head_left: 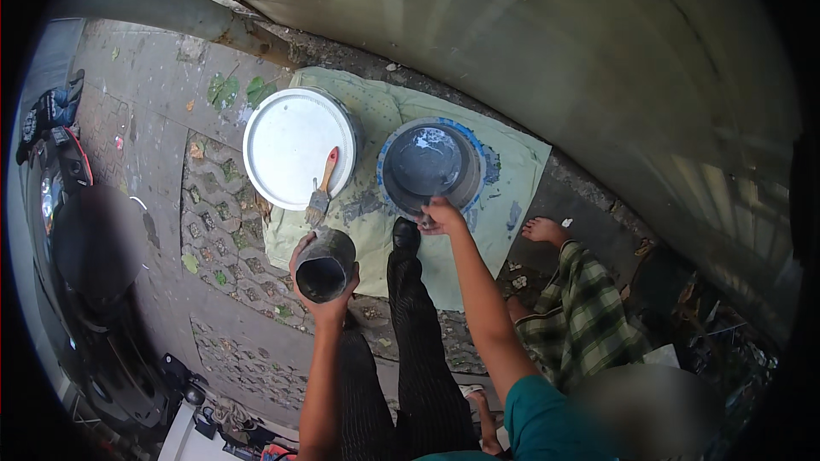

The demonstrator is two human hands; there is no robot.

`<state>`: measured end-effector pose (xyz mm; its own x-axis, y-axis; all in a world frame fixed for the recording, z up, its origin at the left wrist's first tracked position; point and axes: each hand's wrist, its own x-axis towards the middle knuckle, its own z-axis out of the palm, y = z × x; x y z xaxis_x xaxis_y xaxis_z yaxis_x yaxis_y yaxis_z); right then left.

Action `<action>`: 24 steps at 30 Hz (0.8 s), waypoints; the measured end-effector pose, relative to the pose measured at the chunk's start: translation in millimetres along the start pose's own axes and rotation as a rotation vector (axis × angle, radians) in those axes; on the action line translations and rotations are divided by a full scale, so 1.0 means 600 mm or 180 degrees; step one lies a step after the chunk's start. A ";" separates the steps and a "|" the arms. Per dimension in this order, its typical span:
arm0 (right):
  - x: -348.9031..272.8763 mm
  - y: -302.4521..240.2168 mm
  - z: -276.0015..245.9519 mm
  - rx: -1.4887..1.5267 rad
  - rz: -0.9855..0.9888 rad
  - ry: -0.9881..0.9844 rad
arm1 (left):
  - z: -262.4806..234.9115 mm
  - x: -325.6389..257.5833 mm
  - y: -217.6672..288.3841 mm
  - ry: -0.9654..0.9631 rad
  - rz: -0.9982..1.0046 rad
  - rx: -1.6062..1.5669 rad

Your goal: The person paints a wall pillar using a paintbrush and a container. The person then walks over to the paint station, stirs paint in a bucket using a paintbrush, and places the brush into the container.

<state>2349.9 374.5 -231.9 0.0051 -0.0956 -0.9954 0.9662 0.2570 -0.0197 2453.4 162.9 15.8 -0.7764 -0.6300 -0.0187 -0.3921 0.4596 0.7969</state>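
Note:
My left hand [301, 266] is wrapped round a dark grey, cylinder-shaped pot [331, 245], its hollow mouth tipped up toward me. My right hand [441, 216] is at the near rim of a bucket [471, 191] of dark grey liquid, with blue smears round its edge. The right fingers are curled together, and whatever is between them is too small to tell. Left of that bucket stands a pail with a white lid [290, 145]. Across the lid's right side lies a paintbrush [328, 172] with a red-orange handle, its grey-coated bristles hanging over the near edge.
A pale green sheet [521, 154] with grey stains lies under both buckets. Beyond it runs a tall metal wall [547, 43]. A person in a checked cloth [581, 316] is close on my right, one bare foot by the sheet. A motorcycle [94, 324] stands at left.

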 end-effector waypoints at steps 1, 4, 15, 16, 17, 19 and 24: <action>0.000 0.012 -0.014 0.0069 0.0230 0.0107 | -0.004 0.000 0.004 0.0020 0.0002 -0.0029; 0.001 -0.002 -0.064 -0.0614 0.0231 0.0761 | -0.018 -0.007 0.009 0.0065 -0.0103 -0.0007; -0.038 -0.149 0.031 -0.2910 -0.0727 0.1767 | -0.031 -0.046 -0.021 0.0054 -0.0379 -0.0779; -0.033 -0.132 0.048 -0.3009 -0.0761 0.1617 | -0.034 -0.050 -0.024 0.0051 -0.0374 -0.0865; -0.032 -0.113 0.058 -0.3107 -0.0790 0.1468 | -0.038 -0.052 -0.026 -0.0001 -0.0363 -0.0832; -0.040 -0.072 0.058 -0.3379 -0.0659 0.1487 | -0.048 -0.055 -0.031 -0.0068 -0.0327 -0.0785; -0.079 -0.054 0.002 -0.3417 -0.0293 0.1857 | -0.073 -0.054 -0.043 -0.0099 -0.0324 -0.0798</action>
<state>2318.7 369.7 -183.8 -0.4347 0.2190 -0.8735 0.2527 0.9607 0.1151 2510.4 143.9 22.3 -0.7554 -0.6438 -0.1219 -0.3377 0.2231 0.9144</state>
